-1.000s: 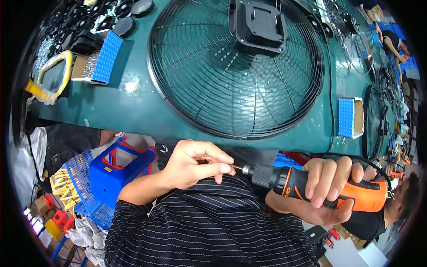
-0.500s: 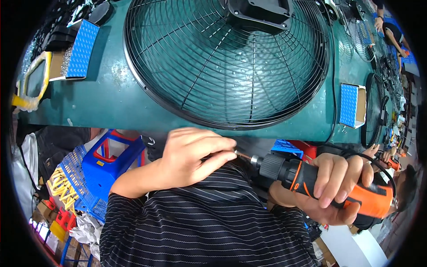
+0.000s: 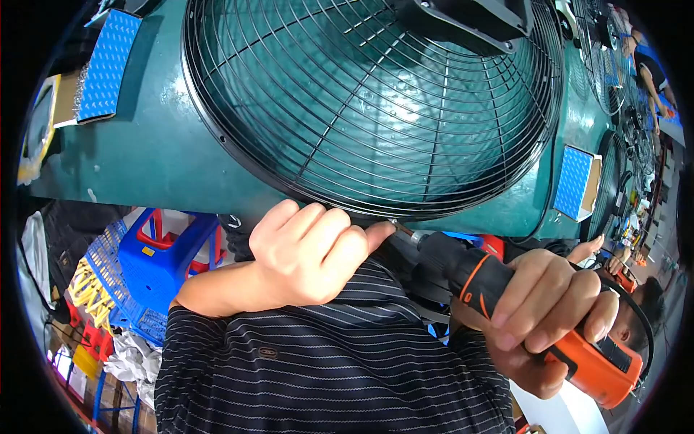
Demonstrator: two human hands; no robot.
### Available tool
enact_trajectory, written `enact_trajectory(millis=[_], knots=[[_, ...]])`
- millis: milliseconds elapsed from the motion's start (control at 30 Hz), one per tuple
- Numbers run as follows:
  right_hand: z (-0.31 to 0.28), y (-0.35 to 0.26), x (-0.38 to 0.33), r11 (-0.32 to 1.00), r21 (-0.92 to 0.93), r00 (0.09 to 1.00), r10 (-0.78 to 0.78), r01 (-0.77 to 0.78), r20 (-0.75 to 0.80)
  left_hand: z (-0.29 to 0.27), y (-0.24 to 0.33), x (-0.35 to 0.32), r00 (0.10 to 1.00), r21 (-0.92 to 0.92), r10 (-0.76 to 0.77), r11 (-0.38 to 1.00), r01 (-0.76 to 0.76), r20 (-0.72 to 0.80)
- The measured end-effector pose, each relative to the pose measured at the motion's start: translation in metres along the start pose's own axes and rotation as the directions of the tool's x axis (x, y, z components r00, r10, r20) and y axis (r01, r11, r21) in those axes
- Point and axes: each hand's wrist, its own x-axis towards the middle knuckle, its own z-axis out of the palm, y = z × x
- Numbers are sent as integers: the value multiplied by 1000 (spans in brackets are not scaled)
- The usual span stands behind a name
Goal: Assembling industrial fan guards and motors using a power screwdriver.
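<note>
My right hand (image 3: 553, 315) grips an orange and black electric screwdriver (image 3: 481, 278) by its body, bit pointing left and slightly up. The bit tip meets the near rim of a large black wire fan guard (image 3: 325, 189) lying on the green table. A tiny shiny piece, perhaps a screw, shows at that tip. Fingers curled, my left hand (image 3: 311, 253) is closed just in front of the rim. Its thumb reaches out to the bit tip. What those curled fingers hold, if anything, is hidden. A black motor housing (image 3: 466, 22) sits at the guard's middle.
On the green table (image 3: 144, 163), a blue box of small metal parts (image 3: 110, 65) stands left and another blue box (image 3: 575, 182) right. A blue plastic stool (image 3: 163, 249) and a crate are below left. Other people work at the far right.
The screwdriver's tip has moved up to the guard's rim. My left fingers, stretched toward the bit before, have curled in, leaving the thumb at the tip. The view has shifted slightly.
</note>
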Motion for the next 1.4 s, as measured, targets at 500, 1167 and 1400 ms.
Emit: enact_trajectory(millis=[500,1167,1400], knots=[[28,4,6,979,-193,998,56,-59,-18,-41,-47,11,988,177,-76,983,51,135],[39,2,13,934,-307,952,245,-181,185,-44,-66,18,965,22,-68,998,64,253],[-6,7,58,882,122,710,277,-456,648,-59,-72,31,963,44,10,999,-23,270]])
